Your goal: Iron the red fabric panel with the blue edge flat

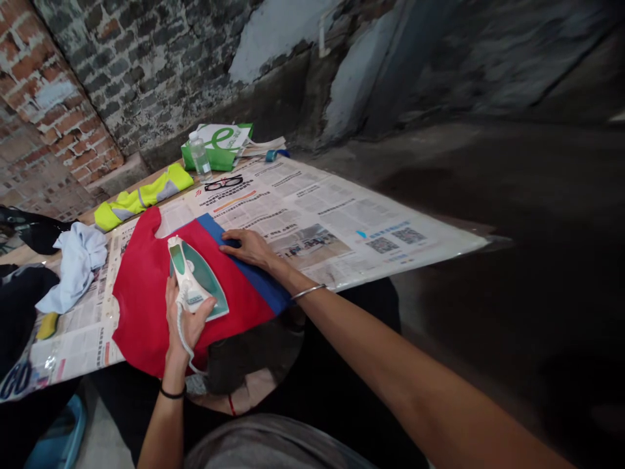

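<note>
A red cloth [141, 293] with a blue strip [256, 277] along its right side lies on the newspaper-covered table [342, 195]. On the red part rests a white and green iron [195, 277], its soleplate flat against the fabric. My left hand [188, 312] is wrapped round the iron's rear end, beside the white cord. My right hand [249, 247] lies over the blue strip with its fingers spread, touching the cloth's upper right edge.
Black-framed glasses [223, 183], a clear bottle [200, 158], a green and white bag [219, 146] and a yellow vest [144, 195] sit at the back. Left are a pale cloth [75, 267], a yellow sponge [47, 326] and scissors [15, 380]. A blue basin [61, 436] stands below.
</note>
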`<state>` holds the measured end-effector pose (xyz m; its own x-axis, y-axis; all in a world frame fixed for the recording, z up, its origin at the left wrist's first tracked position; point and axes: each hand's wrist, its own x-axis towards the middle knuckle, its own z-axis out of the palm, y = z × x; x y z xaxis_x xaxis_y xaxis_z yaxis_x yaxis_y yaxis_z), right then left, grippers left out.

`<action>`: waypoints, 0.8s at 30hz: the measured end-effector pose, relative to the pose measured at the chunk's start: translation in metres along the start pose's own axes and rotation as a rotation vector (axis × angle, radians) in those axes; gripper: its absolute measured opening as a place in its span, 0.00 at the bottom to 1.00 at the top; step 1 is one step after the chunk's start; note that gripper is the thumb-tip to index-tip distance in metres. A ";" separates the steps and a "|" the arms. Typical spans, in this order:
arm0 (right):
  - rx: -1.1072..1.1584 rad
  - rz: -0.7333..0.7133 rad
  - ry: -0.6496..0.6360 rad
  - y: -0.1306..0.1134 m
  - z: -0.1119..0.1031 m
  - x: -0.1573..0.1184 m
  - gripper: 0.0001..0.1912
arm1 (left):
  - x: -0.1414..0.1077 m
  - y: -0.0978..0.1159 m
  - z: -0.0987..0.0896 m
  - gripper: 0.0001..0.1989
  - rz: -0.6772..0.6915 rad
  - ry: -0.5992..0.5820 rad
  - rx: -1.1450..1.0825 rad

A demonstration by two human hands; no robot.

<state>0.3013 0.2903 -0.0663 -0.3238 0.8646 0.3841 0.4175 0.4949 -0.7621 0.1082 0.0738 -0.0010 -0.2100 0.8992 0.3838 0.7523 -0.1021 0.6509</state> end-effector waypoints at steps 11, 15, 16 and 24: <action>-0.016 -0.017 -0.001 0.007 0.003 0.000 0.17 | -0.061 0.000 0.001 0.38 0.092 -0.043 0.013; -0.024 -0.019 -0.001 0.008 0.003 0.000 0.17 | -0.048 -0.002 0.005 0.38 0.118 -0.048 -0.016; -0.028 -0.018 -0.002 0.008 0.003 -0.001 0.17 | -0.043 -0.003 0.006 0.38 0.110 -0.050 -0.023; -0.023 -0.003 -0.005 0.007 0.002 -0.001 0.17 | 0.018 -0.003 0.022 0.38 0.105 -0.096 -0.024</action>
<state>0.3028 0.2926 -0.0733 -0.3298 0.8625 0.3839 0.4355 0.4998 -0.7487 0.1160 0.0992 -0.0101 -0.0694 0.9194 0.3872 0.7513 -0.2071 0.6266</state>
